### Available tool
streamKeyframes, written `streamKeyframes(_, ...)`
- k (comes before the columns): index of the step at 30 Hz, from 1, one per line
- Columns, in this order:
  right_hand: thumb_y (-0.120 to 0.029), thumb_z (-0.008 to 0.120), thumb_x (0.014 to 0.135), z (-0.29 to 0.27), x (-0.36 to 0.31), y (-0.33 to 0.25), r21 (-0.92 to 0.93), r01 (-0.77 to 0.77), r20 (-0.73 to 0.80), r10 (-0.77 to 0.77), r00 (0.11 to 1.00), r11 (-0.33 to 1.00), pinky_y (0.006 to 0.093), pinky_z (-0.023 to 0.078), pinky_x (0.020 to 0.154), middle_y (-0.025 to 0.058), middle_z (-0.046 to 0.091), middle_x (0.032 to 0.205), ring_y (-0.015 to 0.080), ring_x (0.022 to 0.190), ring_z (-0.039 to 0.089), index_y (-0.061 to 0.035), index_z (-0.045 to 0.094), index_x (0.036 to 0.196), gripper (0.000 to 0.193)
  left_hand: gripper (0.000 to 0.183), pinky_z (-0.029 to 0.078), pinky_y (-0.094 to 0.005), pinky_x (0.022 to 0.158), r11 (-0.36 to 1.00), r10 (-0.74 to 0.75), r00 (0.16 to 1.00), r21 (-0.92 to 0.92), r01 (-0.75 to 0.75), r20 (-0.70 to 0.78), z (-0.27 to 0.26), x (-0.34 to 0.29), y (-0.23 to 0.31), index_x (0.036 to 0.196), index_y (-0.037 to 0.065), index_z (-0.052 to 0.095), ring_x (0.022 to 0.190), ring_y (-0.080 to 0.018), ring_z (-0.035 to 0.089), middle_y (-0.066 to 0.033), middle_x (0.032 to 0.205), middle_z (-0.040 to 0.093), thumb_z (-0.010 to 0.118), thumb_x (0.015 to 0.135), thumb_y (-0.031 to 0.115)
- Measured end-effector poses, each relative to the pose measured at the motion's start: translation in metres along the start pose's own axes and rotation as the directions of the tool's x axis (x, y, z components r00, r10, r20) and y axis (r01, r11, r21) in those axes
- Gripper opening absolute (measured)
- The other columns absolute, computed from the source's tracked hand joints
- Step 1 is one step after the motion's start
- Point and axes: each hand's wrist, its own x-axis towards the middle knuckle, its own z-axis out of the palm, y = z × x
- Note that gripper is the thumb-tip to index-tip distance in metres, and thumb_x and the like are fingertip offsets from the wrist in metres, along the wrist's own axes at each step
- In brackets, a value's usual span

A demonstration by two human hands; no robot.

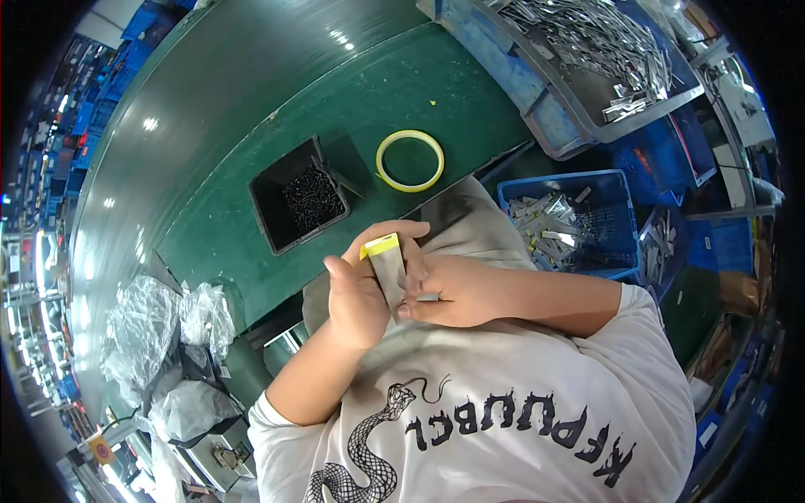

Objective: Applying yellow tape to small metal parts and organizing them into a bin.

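A flat silvery metal strip (389, 277) with yellow tape (381, 245) across its far end is in front of my chest. It lies in the palm of my left hand (356, 298), whose fingers curl behind it while the thumb stands away. From the right, my right hand (449, 289) presses its fingers and thumb on the strip's edge and near end. A small silvery edge (429, 297) pokes out between those right fingers; whether it belongs to the same strip I cannot tell. A roll of yellow tape (410, 161) lies flat on the green table beyond my hands.
A black bin (267, 210) of small dark parts stands on the green table (226, 197). At my right is a blue crate (620, 226) of metal pieces, with a larger tub (537, 109) of metal strips behind it. Clear plastic bags (159, 335) pile up at left.
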Motion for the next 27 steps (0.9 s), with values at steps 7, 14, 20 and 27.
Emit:
streamKeyframes(7,-0.024,0.062,0.097,0.000,0.007,-0.002,0.113,-0.074,0.102,0.062,0.993,0.991,0.0385,0.048,0.086,0.0093,0.061,0.104,0.0277,0.101,0.062,-0.0078,0.067,0.098,0.016,0.071,0.038,-0.0289,0.054,0.950,-0.102,0.994,-0.293,0.111,0.047,-0.007,0.001,0.002,0.122,-0.005,0.058,0.061,-0.0178,0.044,-0.0087,0.066,0.052,0.019,0.106,0.053)
streamKeyframes(14,-0.021,0.062,0.097,0.002,0.007,0.002,0.091,0.003,0.091,-0.011,0.996,0.996,0.0389,0.048,0.087,0.0089,0.061,0.106,0.0276,0.102,0.062,-0.0074,0.067,0.098,0.014,0.078,0.041,-0.0261,0.063,0.955,-0.057,0.996,-0.287,0.075,0.071,-0.014,-0.005,-0.006,0.118,-0.011,0.056,0.064,-0.0124,0.049,-0.0053,0.072,0.057,0.021,0.105,0.058)
streamKeyframes(20,-0.021,0.063,0.095,-0.004,0.005,-0.001,0.111,0.000,0.067,-0.008,0.998,0.994,0.0402,0.048,0.082,0.0102,0.058,0.097,0.0295,0.097,0.061,-0.0051,0.064,0.090,0.016,0.076,0.045,-0.0256,0.065,0.997,0.018,1.000,0.077,-0.019,0.010,-0.006,-0.006,-0.001,0.115,-0.010,0.058,0.067,-0.0131,0.056,-0.0081,0.078,0.063,0.026,0.105,0.058)
streamKeyframes(27,-0.022,0.069,0.087,0.001,0.009,0.011,-0.127,0.103,-0.064,-0.112,0.992,0.987,0.0468,0.048,0.074,0.0159,0.059,0.089,0.0387,0.085,0.061,-0.0029,0.058,0.090,0.023,0.046,0.046,-0.0254,0.054,0.869,0.162,0.983,0.484,-0.100,-0.089,-0.002,-0.009,-0.005,0.103,-0.005,0.055,0.060,-0.0185,0.063,-0.0151,0.075,0.068,0.039,0.107,0.038)
